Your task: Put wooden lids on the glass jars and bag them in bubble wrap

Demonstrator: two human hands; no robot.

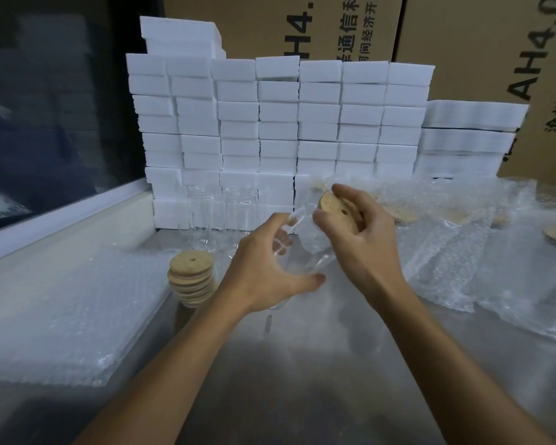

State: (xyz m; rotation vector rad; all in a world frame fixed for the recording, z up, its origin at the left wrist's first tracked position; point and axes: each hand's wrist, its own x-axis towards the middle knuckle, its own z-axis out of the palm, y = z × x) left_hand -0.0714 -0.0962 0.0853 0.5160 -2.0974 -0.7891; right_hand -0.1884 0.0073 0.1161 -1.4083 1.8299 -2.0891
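- The left hand [267,268] grasps a clear glass jar [302,252] at the middle of the view, thumb curled round its near side and fingers round its far side; the jar is tilted, its mouth toward 1 o'clock
- The right hand [360,232] pinches a round wooden lid [336,210] between thumb and fingers, right at the jar's mouth; the lid has a small hole in its middle, and whether it is seated on the jar I cannot tell
- A stack of wooden lids [191,281] stands on the table [302,364] at 9 o'clock from the left hand, just beside it; the top lid shows the same small hole
- Empty glass jars [222,216] stand upright at 11 o'clock from the hands, close in front of the white foam blocks [280,123]
- The foam blocks are piled in columns along the far side of the table, at 12 o'clock
- A flat pile of bubble wrap bags [65,316] lies at 8 o'clock, on the left part of the table
- Bagged jars [463,239] with wooden lids showing through the bubble wrap lie at 3 o'clock, from just past the right hand out to the right edge
- Cardboard boxes [463,33] with printed lettering stand behind the foam, at 1 o'clock
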